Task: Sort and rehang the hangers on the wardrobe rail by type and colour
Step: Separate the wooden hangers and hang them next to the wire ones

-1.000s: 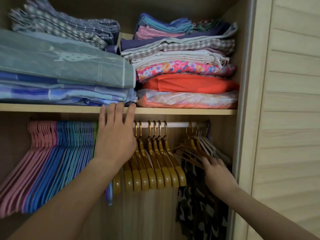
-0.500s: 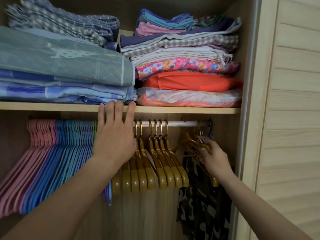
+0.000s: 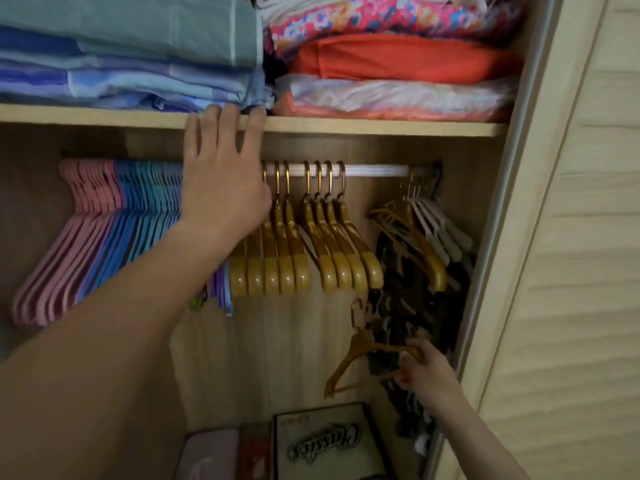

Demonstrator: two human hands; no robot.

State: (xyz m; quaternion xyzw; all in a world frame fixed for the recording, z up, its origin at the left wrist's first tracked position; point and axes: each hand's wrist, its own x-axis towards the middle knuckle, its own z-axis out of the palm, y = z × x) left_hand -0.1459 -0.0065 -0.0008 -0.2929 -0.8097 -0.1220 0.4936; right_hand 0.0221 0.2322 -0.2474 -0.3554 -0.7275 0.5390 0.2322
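A white rail [image 3: 374, 170] runs under the shelf. From left to right it carries pink hangers [image 3: 86, 216], blue hangers [image 3: 145, 220], thick yellow-brown hangers [image 3: 311, 251], and at the far right a mixed bunch of thin gold and white hangers [image 3: 426, 230]. My left hand [image 3: 221, 181] lies flat, fingers spread, over the rail between the blue and yellow-brown groups, fingertips on the shelf edge. My right hand [image 3: 422, 372] is low at the right and grips a thin gold hanger [image 3: 360, 355], which is off the rail and tilted.
The shelf [image 3: 381, 128] above holds stacks of folded fabric [image 3: 398, 60]. A dark patterned garment [image 3: 412, 306] hangs at the right. Boxes [image 3: 325, 445] sit on the wardrobe floor. A slatted sliding door [image 3: 571, 271] closes the right side.
My right hand has pulled a thin gold hanger off the right-hand bunch and brought it down below the rail. My left hand has stayed on the rail. The view has tilted down.
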